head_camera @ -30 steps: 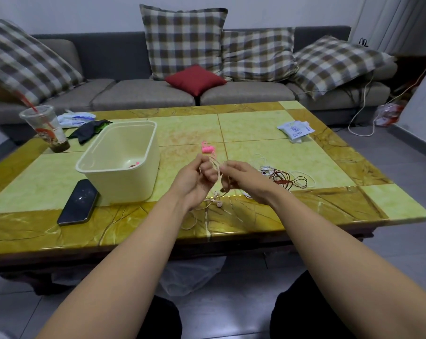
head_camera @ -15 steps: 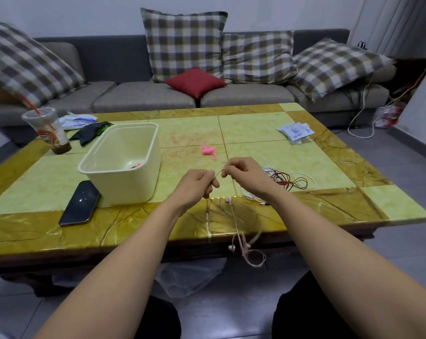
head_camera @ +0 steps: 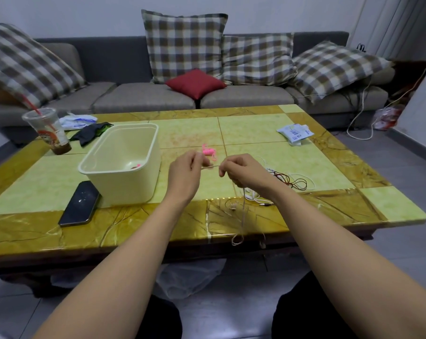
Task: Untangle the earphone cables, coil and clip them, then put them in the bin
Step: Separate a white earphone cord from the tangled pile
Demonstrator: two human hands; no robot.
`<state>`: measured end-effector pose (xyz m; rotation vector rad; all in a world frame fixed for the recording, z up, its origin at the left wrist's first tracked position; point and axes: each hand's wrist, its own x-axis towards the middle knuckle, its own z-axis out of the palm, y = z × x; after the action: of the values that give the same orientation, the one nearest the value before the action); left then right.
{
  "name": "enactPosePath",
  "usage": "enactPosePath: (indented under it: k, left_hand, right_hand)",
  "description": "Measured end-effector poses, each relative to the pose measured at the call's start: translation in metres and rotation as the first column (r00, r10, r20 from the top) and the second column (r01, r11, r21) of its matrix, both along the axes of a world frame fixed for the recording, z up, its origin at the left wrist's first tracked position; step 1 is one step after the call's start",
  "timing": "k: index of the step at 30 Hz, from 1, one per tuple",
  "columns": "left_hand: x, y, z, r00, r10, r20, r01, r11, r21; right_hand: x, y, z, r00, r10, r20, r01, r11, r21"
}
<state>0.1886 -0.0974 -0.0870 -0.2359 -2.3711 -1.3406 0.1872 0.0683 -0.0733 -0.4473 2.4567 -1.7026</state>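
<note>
My left hand [head_camera: 185, 172] and my right hand [head_camera: 243, 170] each pinch a pale beige earphone cable [head_camera: 242, 217], with a short stretch pulled taut between them above the table. The rest of the cable hangs from my right hand past the table's front edge, and an earbud lies on the table below. A tangle of red and white earphone cables [head_camera: 290, 181] lies to the right of my right hand. A pink clip [head_camera: 209, 151] sits just beyond my hands. The cream bin [head_camera: 123, 165] stands to the left, with something small and pink inside.
A black phone [head_camera: 80, 203] lies in front of the bin. A plastic cup with a red straw [head_camera: 48, 130] and a dark cloth [head_camera: 90, 132] are at the back left. A white packet [head_camera: 295, 133] lies at the back right. Behind the table [head_camera: 35, 231] is a sofa.
My hands have moved apart and up, stretching the beige cable between them. The loose coil that was held at the hands one second ago now hangs down past the table edge.
</note>
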Motion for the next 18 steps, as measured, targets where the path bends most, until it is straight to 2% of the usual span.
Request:
enactPosePath:
  k: [1, 2, 3, 4, 5, 6, 7, 8, 9, 10, 11, 12, 13, 14, 15, 16, 17, 18]
  left_hand:
    - [0.001, 0.001, -0.001, 0.993, -0.052, 0.106, 0.055, 0.998, -0.026]
    - [0.004, 0.004, -0.002, 0.961, -0.142, 0.237, 0.14, 0.99, 0.026]
    - [0.008, 0.007, -0.002, 0.893, -0.269, 0.361, 0.215, 0.959, 0.185]
    - [0.011, 0.01, 0.0, 0.795, -0.425, 0.432, 0.235, 0.873, 0.427]
    - [0.014, 0.013, 0.004, 0.696, -0.587, 0.413, 0.183, 0.701, 0.689]
    - [0.014, 0.014, 0.01, 0.636, -0.71, 0.303, 0.079, 0.45, 0.889]
    - [0.013, 0.015, 0.016, 0.625, -0.766, 0.152, -0.012, 0.185, 0.983]
    - [0.012, 0.016, 0.021, 0.65, -0.759, 0.025, -0.062, -0.02, 0.998]
    - [0.011, 0.018, 0.024, 0.691, -0.721, -0.056, -0.078, -0.152, 0.985]
    - [0.011, 0.019, 0.024, 0.736, -0.671, -0.092, -0.074, -0.215, 0.974]
    - [0.01, 0.02, 0.023, 0.78, -0.62, -0.087, -0.045, -0.194, 0.98]
    - [0.01, 0.02, 0.02, 0.831, -0.554, -0.039, -0.001, -0.072, 0.997]
    - [0.009, 0.018, 0.016, 0.888, -0.458, 0.038, 0.055, 0.188, 0.981]
    - [0.007, 0.015, 0.011, 0.942, -0.32, 0.105, 0.093, 0.548, 0.831]
    - [0.005, 0.011, 0.004, 0.981, -0.164, 0.102, 0.089, 0.853, 0.514]
    - [0.003, 0.008, -0.002, 0.997, -0.066, 0.032, 0.059, 0.983, 0.173]
    - [0.003, 0.007, -0.007, 0.999, -0.045, -0.012, 0.044, 0.996, -0.071]
    - [0.003, 0.006, -0.01, 0.998, -0.062, 0.016, 0.064, 0.975, -0.211]
  right_hand:
    - [-0.002, 0.001, -0.001, 0.998, -0.048, -0.028, 0.047, 0.998, -0.039]
    - [-0.004, 0.003, -0.002, 0.995, -0.089, -0.044, 0.085, 0.993, -0.08]
    - [-0.006, 0.004, -0.004, 0.991, -0.124, -0.05, 0.118, 0.986, -0.119]
    - [-0.008, 0.005, -0.006, 0.987, -0.151, -0.044, 0.143, 0.977, -0.155]
    - [-0.009, 0.006, -0.008, 0.985, -0.167, -0.031, 0.159, 0.97, -0.183]
    - [-0.011, 0.007, -0.01, 0.985, -0.169, -0.02, 0.162, 0.968, -0.192]
    - [-0.011, 0.007, -0.012, 0.987, -0.158, -0.018, 0.153, 0.973, -0.174]
    - [-0.011, 0.006, -0.014, 0.991, -0.133, -0.017, 0.129, 0.983, -0.129]
    - [-0.01, 0.006, -0.017, 0.996, -0.088, -0.004, 0.087, 0.995, -0.057]
    - [-0.009, 0.005, -0.02, 0.999, -0.021, 0.034, 0.02, 0.999, 0.029]
    - [-0.007, 0.005, -0.023, 0.993, 0.058, 0.099, -0.068, 0.992, 0.107]
    - [-0.005, 0.006, -0.024, 0.974, 0.139, 0.18, -0.167, 0.974, 0.153]
    - [-0.003, 0.006, -0.024, 0.946, 0.209, 0.249, -0.255, 0.953, 0.167]
    - [-0.001, 0.006, -0.023, 0.923, 0.256, 0.288, -0.31, 0.937, 0.162]
    - [0.0, 0.006, -0.02, 0.918, 0.271, 0.291, -0.324, 0.934, 0.152]
    - [0.001, 0.006, -0.016, 0.931, 0.253, 0.262, -0.297, 0.944, 0.143]
    - [0.001, 0.006, -0.013, 0.955, 0.21, 0.21, -0.241, 0.961, 0.135]
    - [0.0, 0.008, -0.011, 0.977, 0.145, 0.156, -0.165, 0.979, 0.123]
